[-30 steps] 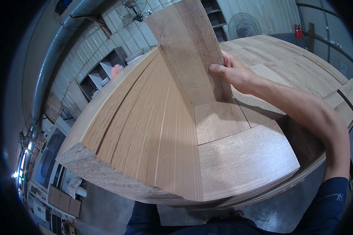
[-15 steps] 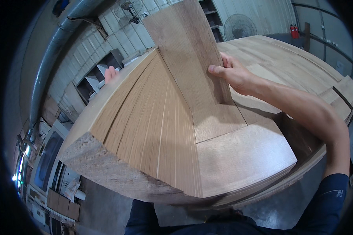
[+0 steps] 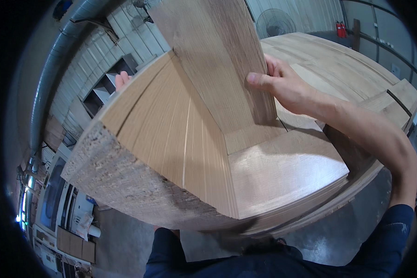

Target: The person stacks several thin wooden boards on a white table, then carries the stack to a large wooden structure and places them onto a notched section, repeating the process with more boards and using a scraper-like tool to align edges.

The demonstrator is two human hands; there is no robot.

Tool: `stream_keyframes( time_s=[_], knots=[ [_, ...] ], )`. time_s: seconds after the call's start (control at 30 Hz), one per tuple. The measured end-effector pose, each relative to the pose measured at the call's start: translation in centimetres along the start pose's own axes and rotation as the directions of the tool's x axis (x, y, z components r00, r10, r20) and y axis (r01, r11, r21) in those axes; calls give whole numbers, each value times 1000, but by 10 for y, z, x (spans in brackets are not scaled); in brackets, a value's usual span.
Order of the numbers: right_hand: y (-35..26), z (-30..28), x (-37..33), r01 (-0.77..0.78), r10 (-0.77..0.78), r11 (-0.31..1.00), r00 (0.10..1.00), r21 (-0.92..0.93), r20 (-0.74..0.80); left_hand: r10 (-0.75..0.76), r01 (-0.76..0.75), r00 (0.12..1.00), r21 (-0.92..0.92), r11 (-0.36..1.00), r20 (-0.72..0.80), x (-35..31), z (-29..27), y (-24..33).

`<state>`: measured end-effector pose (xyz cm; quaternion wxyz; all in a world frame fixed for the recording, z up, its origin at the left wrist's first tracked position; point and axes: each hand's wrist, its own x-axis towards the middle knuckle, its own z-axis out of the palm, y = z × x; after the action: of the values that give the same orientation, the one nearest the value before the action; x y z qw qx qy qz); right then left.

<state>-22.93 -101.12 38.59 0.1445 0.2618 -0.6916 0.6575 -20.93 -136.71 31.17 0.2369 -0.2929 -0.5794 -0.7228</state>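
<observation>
My right hand (image 3: 287, 85) grips the right edge of a broad wood-grain plank (image 3: 213, 60), thumb on its near face and fingers behind. The plank stands tilted up, its lower end near other flat boards (image 3: 287, 162). To its left, a thick bundle of tan boards (image 3: 171, 120) leans with its long edges fanned toward me and its rough ends (image 3: 111, 171) facing down. Only the fingertips of my left hand (image 3: 122, 79) show, at the bundle's far outer side. The bundle hides the rest of that hand and most of the arm.
More flat planks (image 3: 343, 69) lie stacked behind and to the right, with a dark strap (image 3: 398, 102) at the far right. A floor fan (image 3: 275, 23) and red fire extinguishers (image 3: 340, 29) are at the back. Machinery (image 3: 55, 194) stands at the left.
The bundle has tipped so that more of its rough end shows. The upright plank has shifted slightly left in view, my right hand still on its edge. The whole view has moved a little.
</observation>
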Motion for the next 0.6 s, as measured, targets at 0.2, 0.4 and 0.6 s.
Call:
stream_keyframes(
  time_s=[0.2, 0.4, 0.6],
  knots=[
    [0, 7, 2, -31, 31, 999, 1000, -25, -3, 6, -5, 1000, 7, 1000, -24, -3, -4, -1],
    [-15, -2, -3, 67, -60, 997, 982, 32, -179, 68, -67, 997, -49, 997, 36, 22, -6, -8],
    [-93, -14, -71, 286, -421, 905, 698, -314, -580, 307, -294, 946, -124, 948, 103, 80, -48, 15]
  ],
)
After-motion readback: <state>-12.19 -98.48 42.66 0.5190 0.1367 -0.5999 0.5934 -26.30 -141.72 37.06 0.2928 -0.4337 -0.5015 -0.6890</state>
